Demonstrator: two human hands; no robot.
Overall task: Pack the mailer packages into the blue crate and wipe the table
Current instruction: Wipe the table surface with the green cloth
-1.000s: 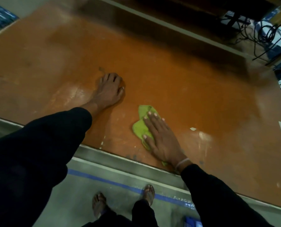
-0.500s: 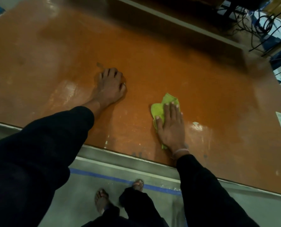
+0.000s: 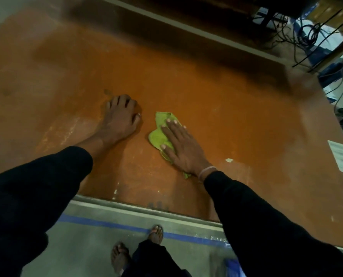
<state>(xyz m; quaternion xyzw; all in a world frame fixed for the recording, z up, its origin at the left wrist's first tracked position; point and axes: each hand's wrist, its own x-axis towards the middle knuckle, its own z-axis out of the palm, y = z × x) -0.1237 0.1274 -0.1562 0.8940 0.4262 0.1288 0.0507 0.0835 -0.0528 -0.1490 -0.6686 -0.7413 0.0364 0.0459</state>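
My right hand presses straight fingers flat on the soft, limp green cloth; my left hand, fingers bent, holds nothing and braces on the orange surface.

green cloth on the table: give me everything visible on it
The green cloth is a small yellow-green rag, soft-looking fabric, crumpled and folded unevenly rather than spread flat. It lies on the orange table toward the near edge. The right hand presses on it with straight fingers, covering its right part; one corner pokes out by the wrist. The left hand rests on the table beside it, not touching.
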